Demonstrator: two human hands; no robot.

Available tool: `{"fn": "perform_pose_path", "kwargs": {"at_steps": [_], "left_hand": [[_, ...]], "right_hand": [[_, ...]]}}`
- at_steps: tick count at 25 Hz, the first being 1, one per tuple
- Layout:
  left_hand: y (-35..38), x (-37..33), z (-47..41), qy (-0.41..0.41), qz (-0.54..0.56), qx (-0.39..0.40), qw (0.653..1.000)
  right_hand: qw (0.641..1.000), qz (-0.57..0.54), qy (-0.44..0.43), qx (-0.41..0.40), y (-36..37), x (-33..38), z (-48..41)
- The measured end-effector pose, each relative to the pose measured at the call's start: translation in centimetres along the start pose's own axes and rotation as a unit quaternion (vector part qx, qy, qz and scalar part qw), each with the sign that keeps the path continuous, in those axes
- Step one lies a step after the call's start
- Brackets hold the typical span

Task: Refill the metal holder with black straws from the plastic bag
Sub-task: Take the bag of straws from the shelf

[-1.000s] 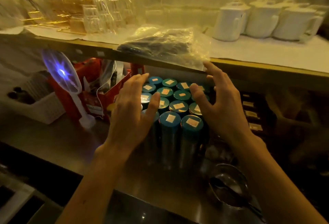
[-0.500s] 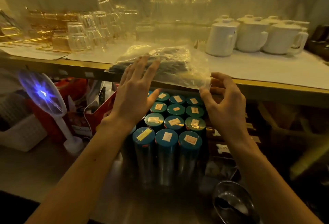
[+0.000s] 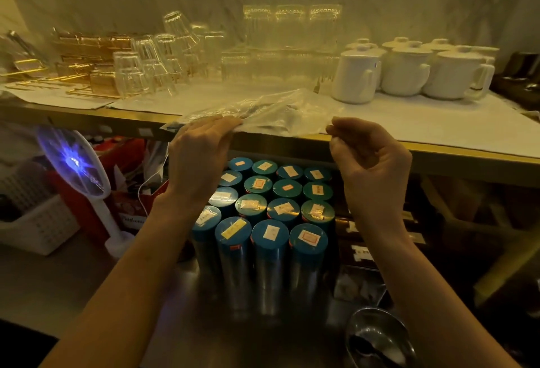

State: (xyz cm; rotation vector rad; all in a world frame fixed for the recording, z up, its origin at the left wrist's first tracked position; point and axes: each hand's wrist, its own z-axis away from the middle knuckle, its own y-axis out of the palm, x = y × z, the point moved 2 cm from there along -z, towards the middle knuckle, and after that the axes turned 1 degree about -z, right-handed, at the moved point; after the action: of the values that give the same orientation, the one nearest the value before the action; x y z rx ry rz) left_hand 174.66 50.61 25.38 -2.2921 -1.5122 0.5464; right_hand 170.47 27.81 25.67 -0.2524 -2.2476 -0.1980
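A clear plastic bag (image 3: 271,113) with dark straws inside lies at the front edge of the upper shelf (image 3: 438,125). My left hand (image 3: 198,157) grips the bag's near left edge, fingers curled over the film. My right hand (image 3: 371,157) pinches the bag's near right corner between thumb and fingertips. The straws show only as a dark mass through the crumpled film. No metal straw holder is clearly in view.
Several teal-lidded metal canisters (image 3: 271,215) stand packed below my hands on the steel counter. White lidded mugs (image 3: 409,69) and upturned glasses (image 3: 152,66) fill the shelf. A glowing blue racket-shaped zapper (image 3: 73,163), a white basket (image 3: 32,221) and a steel scoop (image 3: 377,338) sit nearby.
Both hands rose from the canister lids to the shelf edge. The left hand went from lying flat on the bag to gripping its edge, and the right hand closed on the corner.
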Motion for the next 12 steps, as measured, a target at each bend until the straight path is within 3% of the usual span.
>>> {"fn": "perform_pose_path", "kwargs": {"at_steps": [6, 9, 12], "left_hand": [[-3.7, -0.9, -0.8, -0.04, 0.024, -0.055, 0.997], [-7.2, -2.6, -1.2, -0.029, 0.058, -0.123, 0.99], [-9.5, -4.1, -1.2, -0.073, 0.134, -0.132, 0.979]], "right_hand": [[0.999, -0.014, 0.045, 0.008, -0.7, -1.2, -0.2], [0.995, -0.012, 0.057, 0.081, 0.3, -0.7, -0.6], [0.981, -0.065, 0.056, 0.175, 2.1, 0.2, -0.3]]}}
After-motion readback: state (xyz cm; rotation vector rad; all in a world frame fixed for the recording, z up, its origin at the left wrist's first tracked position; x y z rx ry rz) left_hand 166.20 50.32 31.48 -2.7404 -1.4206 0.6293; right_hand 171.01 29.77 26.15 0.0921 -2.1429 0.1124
